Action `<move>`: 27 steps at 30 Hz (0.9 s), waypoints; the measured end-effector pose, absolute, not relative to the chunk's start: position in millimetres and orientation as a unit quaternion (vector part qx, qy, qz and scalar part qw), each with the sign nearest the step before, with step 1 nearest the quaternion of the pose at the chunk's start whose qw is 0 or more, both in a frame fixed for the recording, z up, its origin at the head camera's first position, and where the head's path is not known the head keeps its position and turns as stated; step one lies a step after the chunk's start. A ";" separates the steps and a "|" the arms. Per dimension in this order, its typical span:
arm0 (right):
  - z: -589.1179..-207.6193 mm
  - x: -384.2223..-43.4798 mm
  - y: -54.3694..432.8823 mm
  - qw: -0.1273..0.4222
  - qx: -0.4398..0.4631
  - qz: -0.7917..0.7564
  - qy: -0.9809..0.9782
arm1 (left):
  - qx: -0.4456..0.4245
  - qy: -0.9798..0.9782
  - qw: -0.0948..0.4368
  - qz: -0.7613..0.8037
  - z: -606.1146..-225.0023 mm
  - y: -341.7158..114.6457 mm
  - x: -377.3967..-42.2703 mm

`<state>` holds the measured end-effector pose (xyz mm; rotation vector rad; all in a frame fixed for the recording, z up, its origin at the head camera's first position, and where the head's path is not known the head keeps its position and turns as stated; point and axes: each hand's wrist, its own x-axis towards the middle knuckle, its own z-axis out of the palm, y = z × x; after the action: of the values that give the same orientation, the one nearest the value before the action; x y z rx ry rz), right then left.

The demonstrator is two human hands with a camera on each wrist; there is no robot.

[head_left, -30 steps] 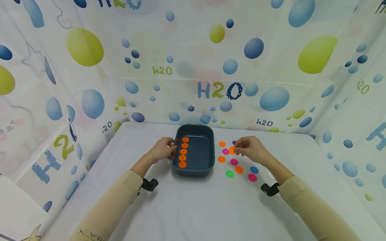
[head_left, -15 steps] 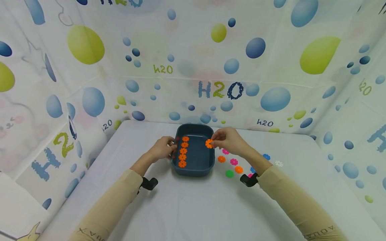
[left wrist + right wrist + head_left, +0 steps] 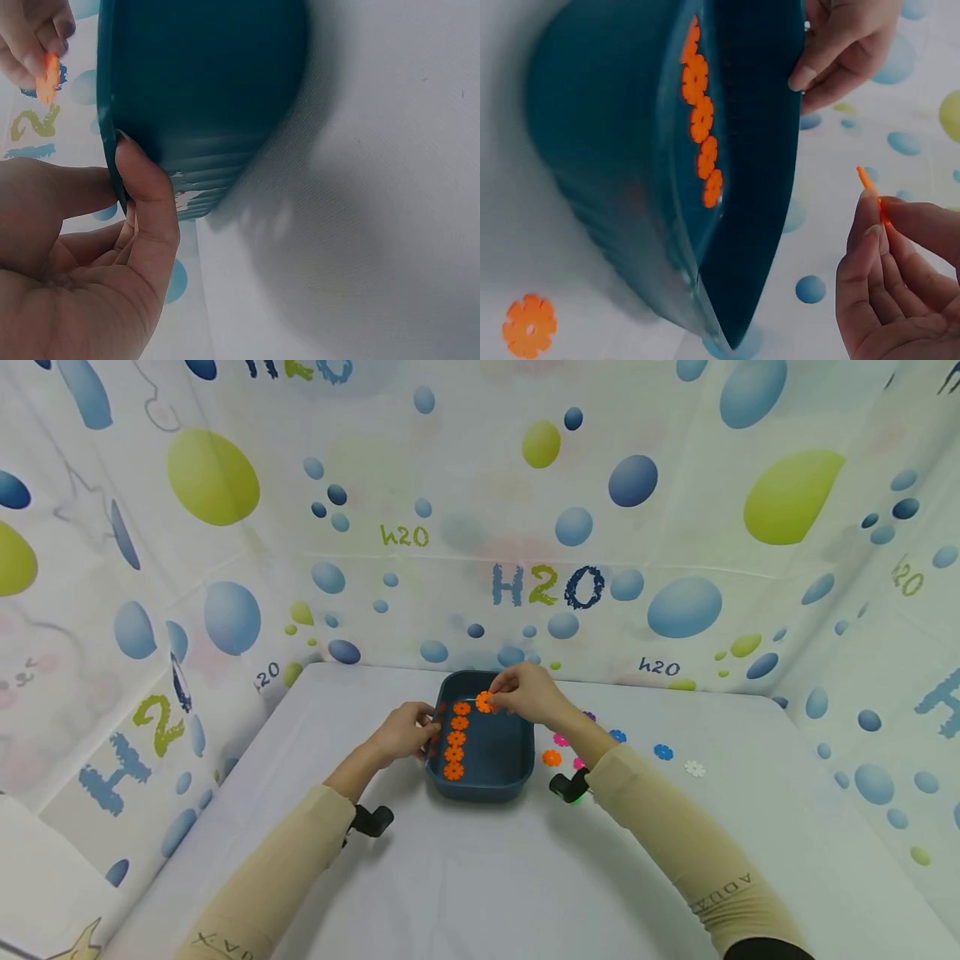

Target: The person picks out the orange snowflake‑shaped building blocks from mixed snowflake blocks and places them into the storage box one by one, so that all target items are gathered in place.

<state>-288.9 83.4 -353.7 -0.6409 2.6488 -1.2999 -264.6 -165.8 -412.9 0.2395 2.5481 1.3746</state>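
Note:
A dark blue-green plastic basin [image 3: 480, 792] stands on the table. My left hand [image 3: 401, 731] pinches its left rim between thumb and fingers; the left wrist view has the thumb on the outer wall. Inside, along the left, lies a row of several orange flower-shaped discs [image 3: 454, 737]. Over the basin's far part, my right hand [image 3: 532, 695] pinches another orange flower disc [image 3: 484, 702] between thumb and fingertips. In the right wrist view this held disc [image 3: 866, 182] appears nearly edge-on, above the rim and apart from the row.
Right of the basin lie loose flower discs: an orange one [image 3: 552, 758], a pink one [image 3: 561, 739], a blue one [image 3: 663, 752], a white one [image 3: 695, 768] and others partly behind my right forearm. A patterned curtain [image 3: 450, 610] hangs behind the white-covered table [image 3: 465, 868].
My right hand has picked up an orange disc from the loose ones and carried it left over the basin. The left hand stays on the rim.

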 end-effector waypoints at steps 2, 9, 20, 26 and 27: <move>-356.1 -293.3 78.7 0.060 -0.206 -0.436 0.874 | 0.081 0.870 0.119 0.472 -413.8 -165.8 -264.5; -367.4 -312.0 61.6 0.056 -0.166 -0.429 0.886 | 0.080 0.865 0.127 0.478 -411.1 -165.9 -261.7; -379.1 -340.3 43.4 0.047 -0.117 -0.402 0.907 | 0.083 0.865 0.119 0.481 -406.6 -168.4 -262.5; -394.1 -349.9 39.1 0.046 -0.062 -0.377 0.923 | 0.080 0.865 0.122 0.480 -410.0 -167.8 -262.3; -397.4 -351.7 38.1 0.048 -0.054 -0.372 0.925 | 0.081 0.866 0.122 0.479 -410.1 -167.6 -262.1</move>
<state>-351.7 38.1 -397.4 -0.1632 2.8217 -1.1351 -262.1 -167.6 -410.1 0.2377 2.5275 1.3970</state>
